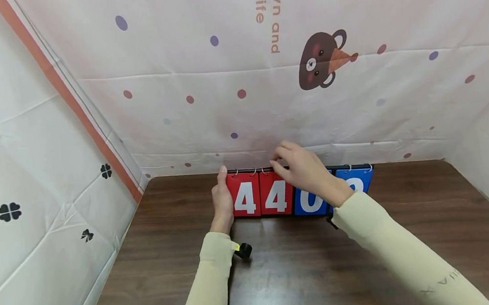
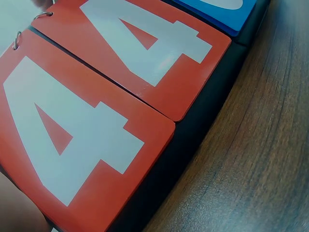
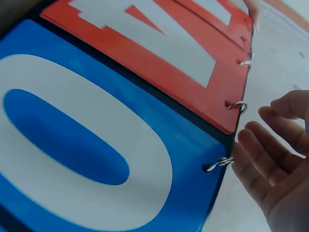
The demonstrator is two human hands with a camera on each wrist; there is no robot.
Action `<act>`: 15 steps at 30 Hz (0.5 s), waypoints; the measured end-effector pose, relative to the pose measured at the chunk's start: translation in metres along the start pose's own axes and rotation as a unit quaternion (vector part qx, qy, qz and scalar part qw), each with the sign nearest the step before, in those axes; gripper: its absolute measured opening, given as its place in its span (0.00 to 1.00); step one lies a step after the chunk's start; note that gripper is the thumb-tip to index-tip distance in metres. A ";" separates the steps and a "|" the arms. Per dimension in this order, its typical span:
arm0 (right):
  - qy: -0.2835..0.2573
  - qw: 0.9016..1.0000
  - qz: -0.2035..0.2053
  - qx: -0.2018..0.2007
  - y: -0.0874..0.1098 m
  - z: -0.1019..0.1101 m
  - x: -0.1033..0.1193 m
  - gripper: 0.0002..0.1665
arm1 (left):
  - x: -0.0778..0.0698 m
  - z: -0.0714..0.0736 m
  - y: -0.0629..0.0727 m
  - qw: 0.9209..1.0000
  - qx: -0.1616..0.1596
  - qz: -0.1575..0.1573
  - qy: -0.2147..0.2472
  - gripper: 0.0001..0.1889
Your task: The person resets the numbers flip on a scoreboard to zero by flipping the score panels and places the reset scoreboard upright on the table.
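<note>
A flip scoreboard (image 1: 279,213) stands near the back of the table, with two red cards and two blue cards hung on metal rings. Both red cards (image 1: 244,194) (image 2: 63,125) read 4; the nearer blue card (image 3: 145,96) reads 0, while my right forearm partly covers the last one. My left hand (image 1: 222,199) grips the board's left edge, its far fingers hidden behind. Over the top edge, by the second red card (image 1: 277,196), hovers my right hand (image 1: 300,164). Its fingers (image 3: 263,159) are loosely bent beside the rings (image 3: 236,107), with nothing held between them.
The dark wooden table (image 1: 291,270) spreads in front of the board. A printed cloth (image 1: 180,124) hangs right behind it, and another cloth wall (image 1: 58,239) borders the left side. A small black device (image 1: 244,250) sits at my left wrist.
</note>
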State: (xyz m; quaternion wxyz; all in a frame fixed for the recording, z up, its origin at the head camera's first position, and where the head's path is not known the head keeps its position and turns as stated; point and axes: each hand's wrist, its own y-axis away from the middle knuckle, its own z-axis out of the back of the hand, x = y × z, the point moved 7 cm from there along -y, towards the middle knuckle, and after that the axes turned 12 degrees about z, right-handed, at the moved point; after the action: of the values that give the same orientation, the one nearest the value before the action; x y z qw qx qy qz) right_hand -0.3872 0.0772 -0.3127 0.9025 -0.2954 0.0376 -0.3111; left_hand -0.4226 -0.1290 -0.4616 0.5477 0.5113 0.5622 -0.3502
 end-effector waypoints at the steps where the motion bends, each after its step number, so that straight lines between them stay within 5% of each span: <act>1: -0.006 1.000 -0.012 -0.001 -0.004 -0.001 -0.004 0.07 | 0.000 0.000 0.000 1.000 0.001 0.000 0.000 0.32; 7: -0.005 0.992 -0.103 0.073 -0.022 -0.018 -0.034 0.10 | 0.000 0.001 -0.002 1.000 0.003 0.002 0.002 0.32; 15: -0.076 0.962 -0.189 0.184 -0.027 -0.049 -0.073 0.14 | 0.000 -0.001 0.001 1.000 0.003 0.006 0.004 0.32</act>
State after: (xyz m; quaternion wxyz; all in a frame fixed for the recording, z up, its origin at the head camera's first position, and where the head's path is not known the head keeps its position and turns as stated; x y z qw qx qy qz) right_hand -0.4727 0.0780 -0.3465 0.8663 -0.1487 -0.1458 -0.4540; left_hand -0.4219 -0.1281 -0.4613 0.5457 0.5178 0.5604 -0.3464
